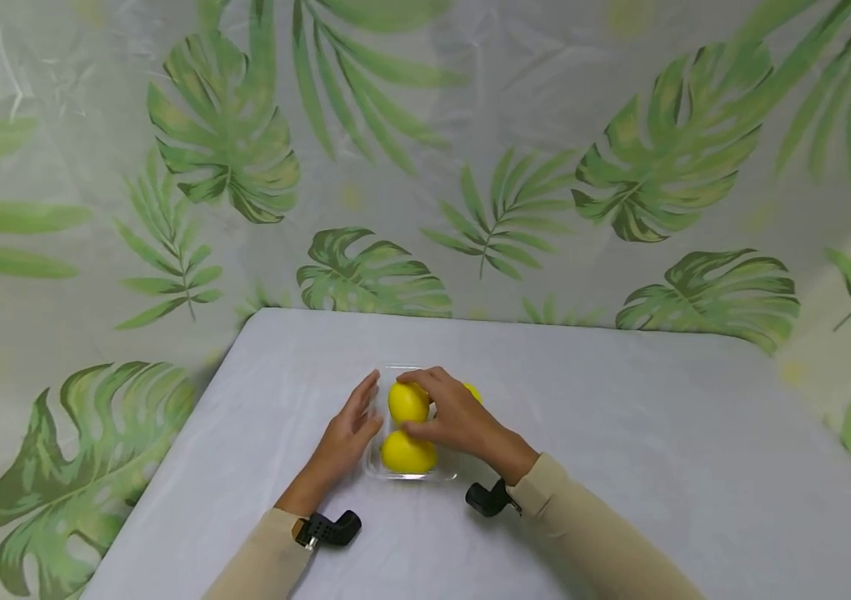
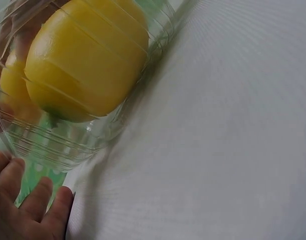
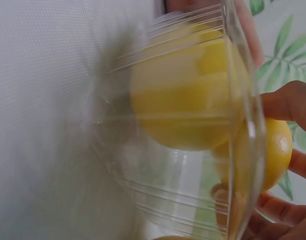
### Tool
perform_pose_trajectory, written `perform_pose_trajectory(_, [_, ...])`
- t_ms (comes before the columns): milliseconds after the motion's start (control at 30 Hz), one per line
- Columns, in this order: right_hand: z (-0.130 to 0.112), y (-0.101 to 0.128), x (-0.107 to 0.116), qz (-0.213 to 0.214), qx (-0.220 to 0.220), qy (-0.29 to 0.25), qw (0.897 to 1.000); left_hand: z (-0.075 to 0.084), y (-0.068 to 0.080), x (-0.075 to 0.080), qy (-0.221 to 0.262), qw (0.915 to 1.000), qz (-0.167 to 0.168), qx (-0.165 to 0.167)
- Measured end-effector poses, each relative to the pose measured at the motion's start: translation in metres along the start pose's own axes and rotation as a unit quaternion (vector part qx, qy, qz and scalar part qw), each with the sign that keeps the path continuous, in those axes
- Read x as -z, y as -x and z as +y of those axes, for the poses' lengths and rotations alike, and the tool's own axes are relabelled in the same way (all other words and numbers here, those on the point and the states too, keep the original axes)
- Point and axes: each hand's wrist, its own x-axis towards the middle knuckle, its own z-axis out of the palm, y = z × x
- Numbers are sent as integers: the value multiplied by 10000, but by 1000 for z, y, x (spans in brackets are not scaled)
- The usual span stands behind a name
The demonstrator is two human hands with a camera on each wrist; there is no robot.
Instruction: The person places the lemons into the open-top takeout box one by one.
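Setting: a person sits at a white table (image 1: pixel 620 467) before a leaf-print backdrop (image 1: pixel 230 150).
Container: a clear plastic tray (image 1: pixel 374 462) stands near the middle of the table, just in front of the person, its long axis running away from them.
Contents: three yellow lemons show — a near lemon (image 1: pixel 407 453) lying crosswise at the tray's close end, an upper lemon (image 1: pixel 407 402) beyond it, and a third lemon (image 1: pixel 473 392) mostly hidden behind the right hand.
Left hand: the left hand (image 1: pixel 346 437) lies with fingers straight and together, flat against the tray's left wall — steadying it, gripping nothing.
Right hand: the right hand (image 1: pixel 455 417) arches over the tray, fingers and thumb curled round the upper lemon, which it holds from above and from the right.
Lemon attitude: the held fruit sits roughly upright in the grip, its long axis pointing away from the person; the tips cannot be made out.
Step in hand: by my judgement, one lemon is being handled at the tray — whether going in or coming out cannot be told.
Next move calls for: a firm grip on the round fruit and the left hand bracing the light tray against sliding.
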Motion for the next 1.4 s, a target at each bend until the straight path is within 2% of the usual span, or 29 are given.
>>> perform_pose_trajectory(300, [-2, -7, -3, -79, -58, 170, 9998, 3, 0, 1, -110, 9999, -61, 15])
perform_pose_trajectory(700, [-7, -16, -10, -451, -692, 339, 9960, 6, -1, 1, -201, 9997, -84, 90])
perform_pose_trajectory(967, [-8, -20, -16, -544, -815, 612, 9933, 5, -1, 1, -235, 9996, -93, 127])
perform_pose_trajectory(1033, [-8, -21, -17, -563, -872, 631, 9926, 0, -2, 0, -233, 9996, -80, 110])
perform_pose_trajectory(1233, [-7, -21, -17, -639, -935, 713, 9910, -31, -9, -3, -280, 9996, 87, -4])
perform_pose_trajectory(1400, [-7, -21, -16, -741, -958, 732, 9899, -37, -10, -3, -196, 9996, 133, -139])
